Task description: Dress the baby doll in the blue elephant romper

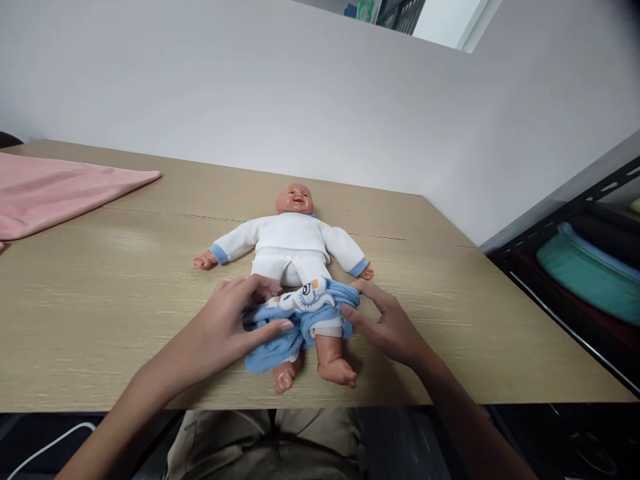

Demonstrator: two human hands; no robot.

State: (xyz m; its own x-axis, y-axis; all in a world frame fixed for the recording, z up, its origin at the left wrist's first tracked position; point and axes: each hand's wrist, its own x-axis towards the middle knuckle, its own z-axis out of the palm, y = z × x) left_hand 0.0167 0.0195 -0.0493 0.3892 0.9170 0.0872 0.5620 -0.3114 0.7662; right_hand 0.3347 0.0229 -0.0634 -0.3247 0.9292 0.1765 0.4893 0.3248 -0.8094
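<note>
Doll (293, 233) lies face up on the desk (440, 293), head at twelve o'clock and feet at six, near the edge closest to the person. Blue cloth (320, 303), printed with a cartoon face, sits bunched around its lower legs, at six o'clock from the white top (280, 233). The left hand (235, 317), at eight o'clock, is half curled, its thumb across the front of the cloth and its fingers tucked behind. The right hand (390, 327), at four o'clock, has the opposite edge between thumb and fingers, the gap nearly closed. How firmly either one pinches, I cannot tell.

The likeliest trouble is a snag: the folds are thick and uneven, and the pale trousers (265, 263) lie beneath, so a hard tug could ruck the cuff (327, 328) up the shin or drag the whole doll towards six o'clock, where the edge is close. Pulling with one side only could twist the cloth, since it hangs lower at seven o'clock than at five. Either foot (337, 370) might catch in a fold; whether each leg has its own opening is hidden by the bunching. Pink cloth (65, 190), at ten o'clock, lies well apart and seems unlikely to interfere.
</note>
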